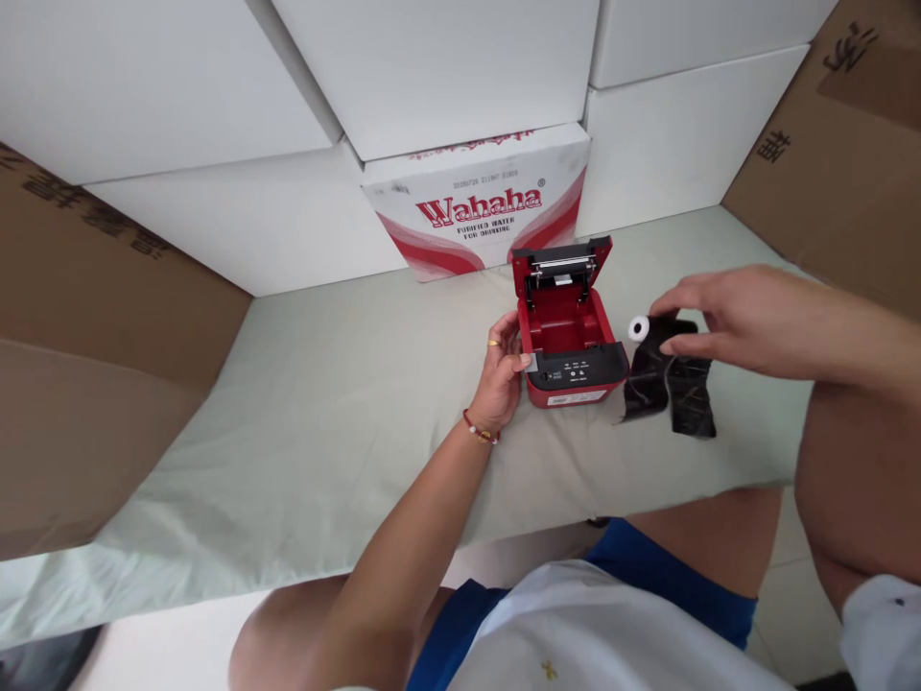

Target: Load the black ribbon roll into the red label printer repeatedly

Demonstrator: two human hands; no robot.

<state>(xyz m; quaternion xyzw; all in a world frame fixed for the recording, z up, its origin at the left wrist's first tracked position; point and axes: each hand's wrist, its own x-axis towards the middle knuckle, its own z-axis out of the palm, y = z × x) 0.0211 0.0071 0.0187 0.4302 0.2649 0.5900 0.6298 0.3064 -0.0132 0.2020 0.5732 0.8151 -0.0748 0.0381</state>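
A small red and black printer [576, 369] stands on the pale green cloth, its lid raised and its red inner compartment exposed. My left hand [504, 374] grips the printer's left side, with the thumb on the front edge of the black panel. To the right of the printer, a paper roll [638, 328] shows its white end, beside black crumpled wrapping [687, 389]. My right hand [726, 321] has its thumb and fingers around the upper part of that black wrapping. The fingertips partly hide behind the black material.
A Wahaha water carton [489, 211] stands behind the printer, against stacked white boxes [460, 67]. Brown cardboard boxes rise at the left [107, 336] and right [849, 173]. The cloth-covered surface [345, 413] ends in front of my knees.
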